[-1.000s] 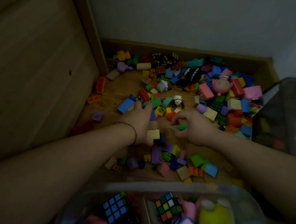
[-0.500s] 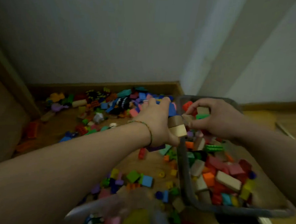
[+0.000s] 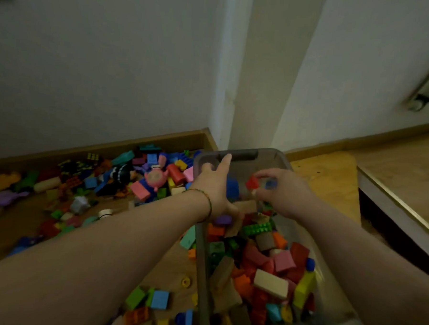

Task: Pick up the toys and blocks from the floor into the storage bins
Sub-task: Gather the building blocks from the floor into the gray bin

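Both hands are above the storage bin point(image 3: 201, 266), centre-right of frame. The left hand point(image 3: 216, 187) has its fingers stretched toward the far rim, nothing visibly gripped. The right hand point(image 3: 284, 194) pinches a red block point(image 3: 252, 183). Loose blocks point(image 3: 140, 192) crowd the floor point(image 3: 170, 267) at left. Risk: the bin is heaped high, so pieces dropped near its left wall may bounce out.

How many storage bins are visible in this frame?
1. The grey storage bin sits on the floor right of the scattered blocks, below the left hand and right hand, partly filled. Others may lie outside the frame.
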